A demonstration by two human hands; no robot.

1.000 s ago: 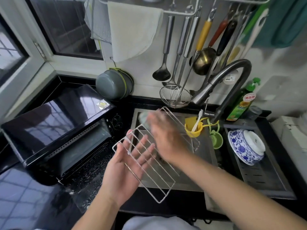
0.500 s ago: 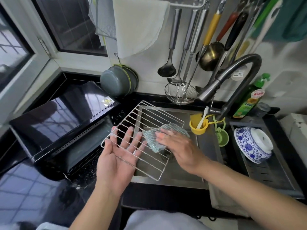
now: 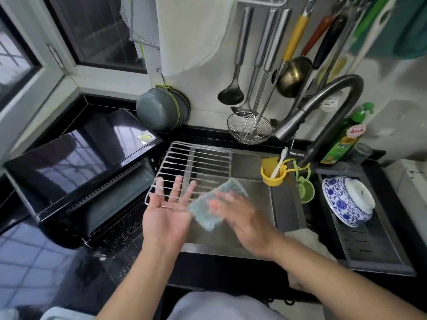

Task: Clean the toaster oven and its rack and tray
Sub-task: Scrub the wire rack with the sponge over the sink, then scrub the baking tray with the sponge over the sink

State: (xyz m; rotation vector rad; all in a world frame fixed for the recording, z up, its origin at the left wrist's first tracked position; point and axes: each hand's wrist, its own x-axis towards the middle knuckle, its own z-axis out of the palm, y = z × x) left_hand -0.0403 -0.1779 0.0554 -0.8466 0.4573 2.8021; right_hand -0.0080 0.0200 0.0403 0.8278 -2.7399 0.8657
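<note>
The wire oven rack [image 3: 196, 165] lies tilted over the left side of the steel sink [image 3: 286, 204]. My left hand [image 3: 166, 215] is flat under its near edge, palm up, fingers spread, carrying it. My right hand [image 3: 240, 213], blurred by motion, presses a pale blue scrub cloth [image 3: 208, 215] onto the rack's near right part with straight fingers. The black toaster oven [image 3: 76, 172] stands on the counter to the left, its door hanging open towards me.
A yellow cup [image 3: 272, 174] with a brush and a green strainer [image 3: 305, 190] hang at the sink's right side under the faucet [image 3: 323, 105]. A blue-and-white bowl [image 3: 346, 202] lies in the drain tray. Ladles and a skimmer hang on the wall. A grey pot [image 3: 159, 112] leans behind the oven.
The rack has swung from pointing towards me to lying flatter and further back over the sink. My right hand with the cloth has slid towards me along the wires.
</note>
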